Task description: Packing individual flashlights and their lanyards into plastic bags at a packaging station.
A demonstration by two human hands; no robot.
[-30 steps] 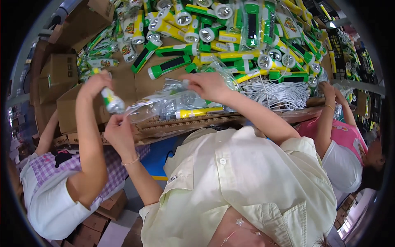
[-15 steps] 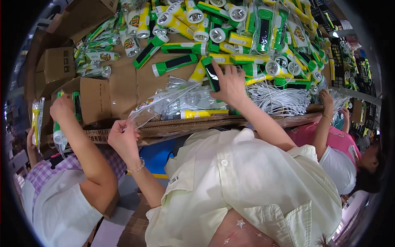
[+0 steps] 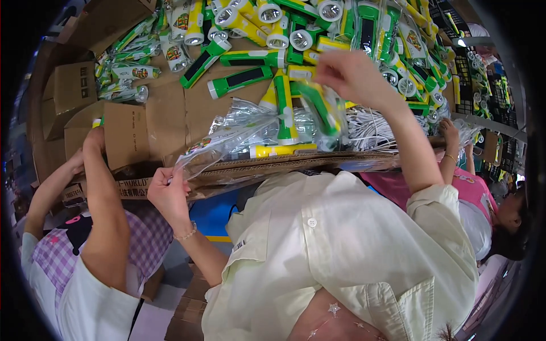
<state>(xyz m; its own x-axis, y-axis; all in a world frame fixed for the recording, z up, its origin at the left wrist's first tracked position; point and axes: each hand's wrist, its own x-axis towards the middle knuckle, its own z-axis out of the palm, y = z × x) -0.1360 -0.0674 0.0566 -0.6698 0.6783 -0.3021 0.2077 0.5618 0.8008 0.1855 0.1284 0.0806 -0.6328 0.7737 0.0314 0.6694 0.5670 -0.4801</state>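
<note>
A thin clear plastic bag point(image 3: 219, 138) with a printed strip is pinched in the fingers of my left hand point(image 3: 169, 190), at the box's front edge. My right hand point(image 3: 358, 79) is raised over the pile, its fingers smeared by motion. Just below those fingers is a blurred green-and-yellow flashlight point(image 3: 322, 111); I cannot tell whether they grip it. To its left, another green-and-yellow flashlight point(image 3: 283, 108) lies across the clear bags, lamp end toward me. A yellow flashlight point(image 3: 282, 150) lies sideways along the front edge.
Many green and yellow flashlights point(image 3: 244, 58) fill the cardboard box point(image 3: 168, 122). White cables point(image 3: 372, 131) lie bundled at right. Bagged flashlights point(image 3: 133, 73) are heaped at left. A co-worker's hands point(image 3: 91, 145) work at a small carton point(image 3: 128, 133); another co-worker's hand point(image 3: 449, 132) is at right.
My right hand has moved up and right, away from where it gripped a green flashlight. A flashlight beneath it is now in motion. My left hand still pinches the bag. The left co-worker's hand lowered.
</note>
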